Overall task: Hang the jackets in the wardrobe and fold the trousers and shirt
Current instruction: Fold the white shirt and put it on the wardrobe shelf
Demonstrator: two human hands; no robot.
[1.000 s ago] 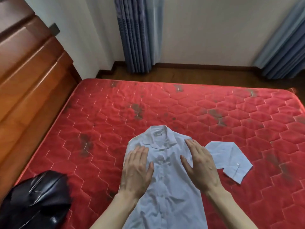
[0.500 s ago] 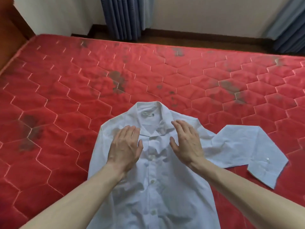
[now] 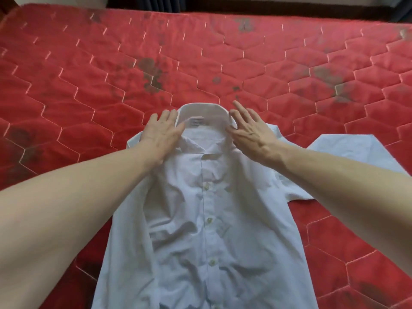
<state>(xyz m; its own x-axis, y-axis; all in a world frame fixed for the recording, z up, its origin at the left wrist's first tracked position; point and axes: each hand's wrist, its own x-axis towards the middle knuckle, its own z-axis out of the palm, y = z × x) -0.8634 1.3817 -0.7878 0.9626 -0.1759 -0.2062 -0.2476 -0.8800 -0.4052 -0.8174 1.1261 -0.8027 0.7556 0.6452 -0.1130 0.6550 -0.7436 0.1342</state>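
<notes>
A white buttoned shirt (image 3: 207, 230) lies face up on the red quilted mattress (image 3: 89, 90), collar at the far end. Its right sleeve (image 3: 347, 152) stretches out to the right; the left sleeve is folded under or hidden. My left hand (image 3: 161, 134) lies flat with straight fingers on the left shoulder beside the collar. My right hand (image 3: 249, 128) rests with spread, straight fingers on the right side of the collar. Neither hand grips the fabric. The front of the shirt is wrinkled around the button placket.
The mattress carries dark stains in several spots and spreads wide on all sides of the shirt. A strip of dark wooden floor (image 3: 267, 3) and the foot of a blue curtain (image 3: 169, 1) show beyond the far edge.
Both hands have slid up the shirt from the chest to the collar and shoulders. The view has tipped down and closer; the headboard and black bag have left the frame.
</notes>
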